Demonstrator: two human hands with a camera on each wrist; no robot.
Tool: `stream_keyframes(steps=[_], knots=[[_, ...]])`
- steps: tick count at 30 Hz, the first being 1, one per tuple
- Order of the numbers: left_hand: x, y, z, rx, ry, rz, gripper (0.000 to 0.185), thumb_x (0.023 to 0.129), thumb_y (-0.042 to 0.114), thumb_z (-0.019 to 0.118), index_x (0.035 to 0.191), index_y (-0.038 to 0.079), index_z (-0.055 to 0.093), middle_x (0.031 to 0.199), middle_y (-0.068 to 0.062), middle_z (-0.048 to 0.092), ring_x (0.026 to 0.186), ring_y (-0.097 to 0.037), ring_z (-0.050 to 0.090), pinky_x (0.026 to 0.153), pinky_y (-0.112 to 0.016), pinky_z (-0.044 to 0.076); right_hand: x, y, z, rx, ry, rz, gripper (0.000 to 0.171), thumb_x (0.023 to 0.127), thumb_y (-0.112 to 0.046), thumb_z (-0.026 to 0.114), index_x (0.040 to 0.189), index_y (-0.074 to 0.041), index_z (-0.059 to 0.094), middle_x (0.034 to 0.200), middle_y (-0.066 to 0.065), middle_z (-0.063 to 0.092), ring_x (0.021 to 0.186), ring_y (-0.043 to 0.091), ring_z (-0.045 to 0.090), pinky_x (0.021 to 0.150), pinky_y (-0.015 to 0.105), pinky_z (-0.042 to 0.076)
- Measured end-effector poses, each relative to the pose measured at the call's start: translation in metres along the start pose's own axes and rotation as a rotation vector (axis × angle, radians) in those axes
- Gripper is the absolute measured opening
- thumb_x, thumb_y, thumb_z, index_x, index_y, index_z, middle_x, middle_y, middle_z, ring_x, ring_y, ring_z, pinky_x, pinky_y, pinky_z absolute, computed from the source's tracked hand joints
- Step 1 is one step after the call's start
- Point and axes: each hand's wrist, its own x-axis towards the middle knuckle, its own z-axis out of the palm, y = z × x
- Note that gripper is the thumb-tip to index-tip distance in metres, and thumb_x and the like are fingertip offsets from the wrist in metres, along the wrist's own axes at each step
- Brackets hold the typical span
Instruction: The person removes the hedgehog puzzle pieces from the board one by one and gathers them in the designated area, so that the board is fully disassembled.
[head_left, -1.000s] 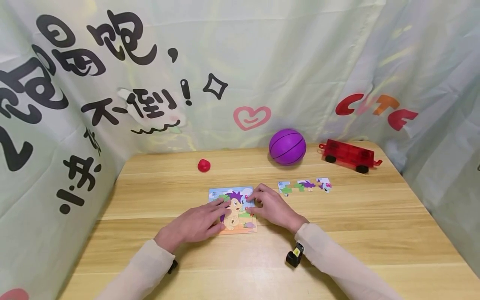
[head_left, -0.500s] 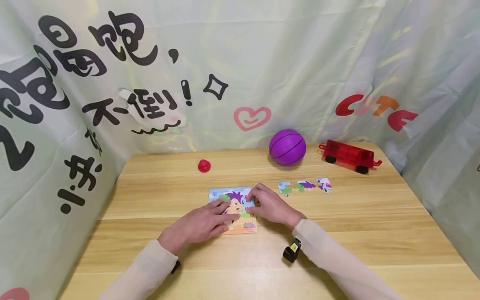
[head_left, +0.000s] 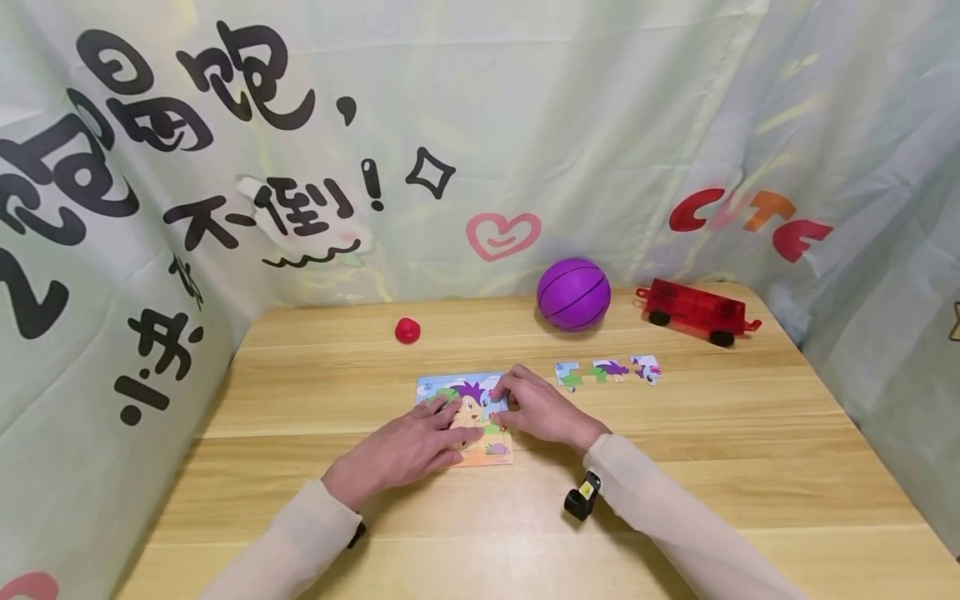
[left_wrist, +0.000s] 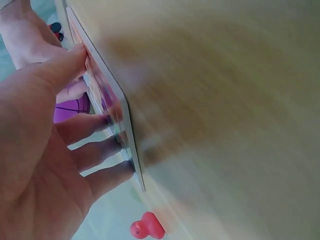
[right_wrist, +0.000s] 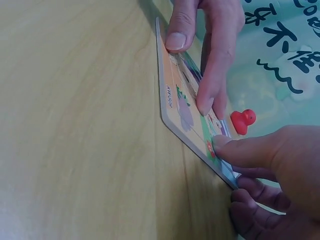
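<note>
- My left hand point(head_left: 405, 448) lies flat with fingers spread, pressing the flat cardboard hedgehog picture puzzle board point(head_left: 467, 418) onto the pale wooden worktop point(head_left: 750, 450) under both hands.
- My right hand point(head_left: 542, 410) curls its fingertips onto the board's right edge, thumb pressing a piece there; whether that piece is seated I cannot tell.
- Three loose printed puzzle pieces point(head_left: 609, 371) lie in a row beyond my right hand, so I judge the picture mostly filled with those left.
</note>
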Motion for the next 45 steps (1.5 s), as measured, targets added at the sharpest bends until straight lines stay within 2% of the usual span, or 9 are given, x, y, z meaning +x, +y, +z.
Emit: stream_keyframes(steps=[6, 14, 18, 27, 35, 41, 45], knots=[[0.000, 0.003, 0.002, -0.054, -0.032, -0.056, 0.049, 0.117, 0.044, 0.049, 0.164, 0.030, 0.051, 0.173, -0.022, 0.041, 0.159, -0.046, 0.041, 0.125, -0.061, 0.043, -0.001, 0.001, 0.000, 0.020, 0.011, -0.013, 0.023, 0.100, -0.020, 0.082, 0.119, -0.008, 0.076, 0.118, 0.006, 0.062, 0.099, 0.019, 0.058, 0.087, 0.032, 0.053], [0.000, 0.006, 0.005, -0.076, -0.040, -0.079, 0.050, 0.117, 0.047, 0.045, 0.165, 0.036, 0.048, 0.174, -0.023, 0.037, 0.160, -0.048, 0.038, 0.126, -0.063, 0.041, -0.004, 0.002, -0.002, 0.035, -0.024, -0.022, 0.034, 0.097, -0.022, 0.085, 0.127, -0.007, 0.078, 0.119, 0.005, 0.062, 0.096, 0.017, 0.057, 0.085, 0.029, 0.051], [0.000, 0.007, 0.006, -0.067, -0.055, -0.072, 0.049, 0.118, 0.046, 0.043, 0.166, 0.040, 0.046, 0.175, -0.025, 0.035, 0.161, -0.050, 0.036, 0.126, -0.064, 0.040, -0.003, 0.001, -0.002, 0.029, -0.035, -0.017, 0.034, 0.097, -0.021, 0.085, 0.128, -0.007, 0.078, 0.120, 0.005, 0.062, 0.097, 0.017, 0.057, 0.085, 0.029, 0.051], [-0.001, 0.006, 0.004, -0.100, -0.079, -0.068, 0.050, 0.117, 0.048, 0.046, 0.166, 0.040, 0.046, 0.176, -0.025, 0.032, 0.162, -0.049, 0.033, 0.127, -0.065, 0.038, 0.004, 0.001, -0.003, 0.023, -0.090, 0.012, 0.030, 0.098, -0.020, 0.085, 0.122, -0.009, 0.073, 0.119, 0.004, 0.059, 0.100, 0.016, 0.056, 0.089, 0.031, 0.051], [-0.002, 0.004, 0.002, -0.087, -0.079, -0.047, 0.047, 0.117, 0.045, 0.047, 0.164, 0.043, 0.047, 0.176, -0.025, 0.032, 0.162, -0.050, 0.033, 0.127, -0.065, 0.038, 0.008, 0.000, -0.003, 0.032, -0.093, -0.025, 0.028, 0.096, -0.015, 0.084, 0.118, -0.007, 0.068, 0.112, 0.004, 0.060, 0.096, 0.016, 0.055, 0.084, 0.029, 0.050], [-0.002, 0.005, 0.003, -0.054, -0.063, -0.021, 0.048, 0.118, 0.044, 0.046, 0.165, 0.041, 0.047, 0.176, -0.028, 0.030, 0.163, -0.046, 0.032, 0.128, -0.063, 0.037, 0.007, 0.001, -0.002, 0.079, -0.085, -0.056, 0.027, 0.096, -0.011, 0.083, 0.116, -0.009, 0.064, 0.106, 0.001, 0.063, 0.096, 0.015, 0.058, 0.086, 0.029, 0.053], [-0.002, 0.006, 0.003, -0.052, -0.058, -0.015, 0.048, 0.118, 0.044, 0.046, 0.165, 0.041, 0.047, 0.176, -0.028, 0.029, 0.164, -0.044, 0.031, 0.129, -0.063, 0.036, 0.005, 0.006, -0.003, 0.156, -0.093, -0.063, 0.020, 0.101, -0.008, 0.078, 0.116, -0.011, 0.066, 0.102, 0.000, 0.066, 0.094, 0.014, 0.060, 0.085, 0.028, 0.055]])
